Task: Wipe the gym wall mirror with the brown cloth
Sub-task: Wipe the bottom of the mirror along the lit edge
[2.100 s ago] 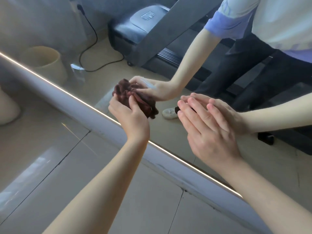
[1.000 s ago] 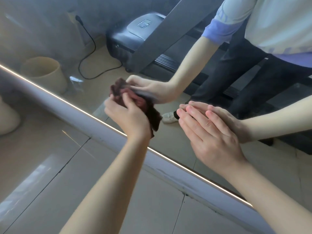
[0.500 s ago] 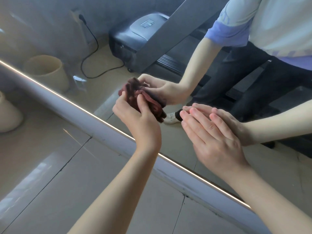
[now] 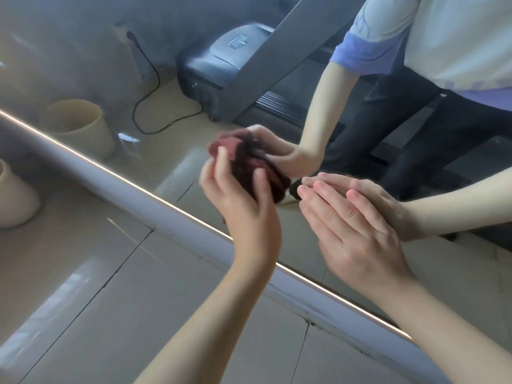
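The wall mirror (image 4: 171,65) fills the upper part of the view, its lit lower edge running diagonally from left to lower right. My left hand (image 4: 243,214) grips a bunched dark brown cloth (image 4: 246,167) and presses it against the glass just above that edge. My right hand (image 4: 349,231) lies flat on the mirror to the right of the cloth, fingers straight and together. Both hands and the cloth show again as reflections in the glass.
A white baseboard strip (image 4: 155,214) runs under the mirror, above a glossy tiled floor (image 4: 83,286). A beige bin (image 4: 13,195) stands at the left, mirrored in the glass. The reflection also shows a treadmill (image 4: 235,56) and a black power cord (image 4: 149,106).
My left hand has carried the cloth to the right along the glass, closer to my right hand, which has stayed flat on the mirror.
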### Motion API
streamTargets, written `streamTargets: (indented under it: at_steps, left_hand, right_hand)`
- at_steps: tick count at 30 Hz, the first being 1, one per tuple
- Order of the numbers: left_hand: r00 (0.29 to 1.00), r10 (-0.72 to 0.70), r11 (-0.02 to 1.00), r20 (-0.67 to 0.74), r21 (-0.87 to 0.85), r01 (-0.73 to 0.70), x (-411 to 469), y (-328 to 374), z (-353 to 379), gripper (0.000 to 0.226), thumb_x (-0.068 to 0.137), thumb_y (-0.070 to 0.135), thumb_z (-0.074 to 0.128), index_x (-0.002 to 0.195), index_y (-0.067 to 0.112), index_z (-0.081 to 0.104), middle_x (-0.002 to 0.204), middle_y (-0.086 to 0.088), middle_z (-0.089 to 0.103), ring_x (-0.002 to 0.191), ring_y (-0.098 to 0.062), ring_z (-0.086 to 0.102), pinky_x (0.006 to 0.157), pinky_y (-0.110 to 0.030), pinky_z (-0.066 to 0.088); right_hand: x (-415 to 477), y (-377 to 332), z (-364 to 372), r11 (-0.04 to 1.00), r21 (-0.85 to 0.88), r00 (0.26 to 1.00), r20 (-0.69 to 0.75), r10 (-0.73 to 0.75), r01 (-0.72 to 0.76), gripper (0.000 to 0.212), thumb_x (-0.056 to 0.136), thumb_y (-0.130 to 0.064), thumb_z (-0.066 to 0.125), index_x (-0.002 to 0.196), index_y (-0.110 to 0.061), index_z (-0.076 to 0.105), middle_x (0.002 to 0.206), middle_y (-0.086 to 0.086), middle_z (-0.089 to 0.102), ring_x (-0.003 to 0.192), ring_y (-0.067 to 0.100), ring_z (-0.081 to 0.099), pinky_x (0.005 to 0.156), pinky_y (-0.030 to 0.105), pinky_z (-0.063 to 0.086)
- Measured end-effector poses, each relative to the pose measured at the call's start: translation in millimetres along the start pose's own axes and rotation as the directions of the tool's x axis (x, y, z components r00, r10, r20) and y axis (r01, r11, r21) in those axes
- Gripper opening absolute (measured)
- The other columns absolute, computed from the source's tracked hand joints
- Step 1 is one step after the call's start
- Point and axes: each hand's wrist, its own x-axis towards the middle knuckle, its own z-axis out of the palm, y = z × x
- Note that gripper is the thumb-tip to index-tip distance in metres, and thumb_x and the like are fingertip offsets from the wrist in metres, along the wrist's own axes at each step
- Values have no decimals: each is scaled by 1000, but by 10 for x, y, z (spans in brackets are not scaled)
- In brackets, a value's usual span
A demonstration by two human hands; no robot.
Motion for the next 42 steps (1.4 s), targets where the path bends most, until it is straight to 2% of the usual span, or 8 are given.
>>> streamTargets:
  at_steps: [3, 8, 15, 21, 27, 33, 39, 42]
  left_hand:
    - [997, 58, 998, 41, 3, -58, -4, -85, 27, 49, 93, 14, 47, 140, 1, 42, 137, -9, 33, 129, -2, 34, 110, -14, 26]
    - [826, -514, 855, -231, -209, 474, 435, -169, 38, 40, 103, 19, 44, 140, 4, 45, 136, -12, 43, 130, -23, 44, 111, -34, 36]
    - [973, 208, 978, 103, 11, -210, -56, 155, 76, 45, 90, 12, 51, 132, -2, 47, 133, -18, 39, 128, -26, 38, 111, -36, 35]
    - [811, -519, 855, -271, -154, 495, 592, -187, -14, 36, 106, 21, 42, 140, 12, 45, 131, -3, 40, 130, -20, 42, 99, -12, 29]
    - [1000, 11, 1000, 23, -15, -11, 52, 133, 24, 48, 95, 17, 48, 142, 7, 41, 137, -7, 33, 131, -15, 37, 111, -17, 27]
    - [786, -584, 811, -204, -99, 577, 473, -33, 4, 42, 106, 23, 40, 146, 11, 41, 141, -9, 39, 133, -20, 40, 107, -24, 33]
    - [970, -241, 970, -44, -55, 238, 6, 98, 31, 52, 98, 17, 44, 148, 8, 35, 141, -7, 33, 128, -4, 34, 104, -3, 23]
    - [666, -725, 688, -177, -145, 711, 229, -208, 105, 44, 105, 22, 40, 148, 13, 39, 141, -10, 36, 134, -25, 41, 109, -25, 31]
  right_hand:
    - [6, 17, -15, 1000, 0, 1000, -5, -6, 6, 50, 88, -6, 54, 137, -6, 57, 148, 4, 49, 138, 16, 42, 119, 35, 22]
    - [28, 34, -33, 1000, 24, 1000, -16, -18, 18, 44, 92, -4, 48, 134, -5, 60, 145, 5, 52, 136, 18, 44, 118, 35, 24]
    - [35, 2, -41, 997, 65, 999, -13, 30, -29, 34, 97, -5, 45, 124, -8, 66, 142, 3, 56, 134, 16, 46, 117, 34, 23]
    - [19, 19, -47, 999, 50, 1000, 1, 9, -9, 43, 94, -3, 42, 132, -6, 61, 145, 5, 52, 136, 18, 44, 118, 34, 21]
    - [27, 4, -48, 999, 25, 1000, -8, 25, -25, 41, 94, -4, 47, 132, -7, 62, 145, 4, 52, 135, 17, 44, 118, 35, 21]
    - [27, 23, -50, 1000, 20, 1000, 2, 4, -4, 44, 91, -4, 46, 133, -7, 60, 146, 4, 49, 135, 18, 44, 118, 35, 21]
    - [29, -42, -21, 998, 31, 999, 6, 46, -46, 39, 96, -6, 44, 131, -9, 62, 148, 4, 45, 136, 18, 43, 119, 36, 19]
    - [51, -86, -3, 997, 37, 998, -1, 65, -65, 37, 96, -6, 45, 128, -10, 65, 146, 4, 46, 135, 20, 44, 120, 37, 16]
